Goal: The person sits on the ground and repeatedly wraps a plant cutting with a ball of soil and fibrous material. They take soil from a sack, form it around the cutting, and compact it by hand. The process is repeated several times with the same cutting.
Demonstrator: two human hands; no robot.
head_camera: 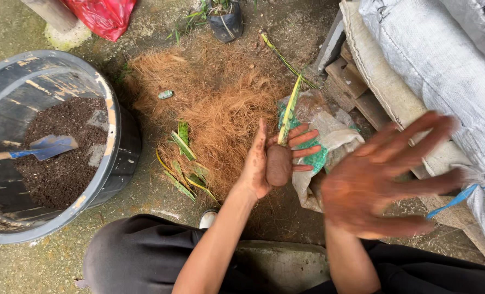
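Fingers of the left hand curl around a brown soil ball with a striped green-yellow leaf rising from it, held above the coconut fibre. Blurred, the right hand hangs open, its fingers spread, holding nothing, before white sacks. Left sits a black tub of soil with a blue trowel. Cut leaves lie near the fibre.

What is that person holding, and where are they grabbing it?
The left hand grips a plant cutting by its brown soil ball. The blurred right hand holds nothing.
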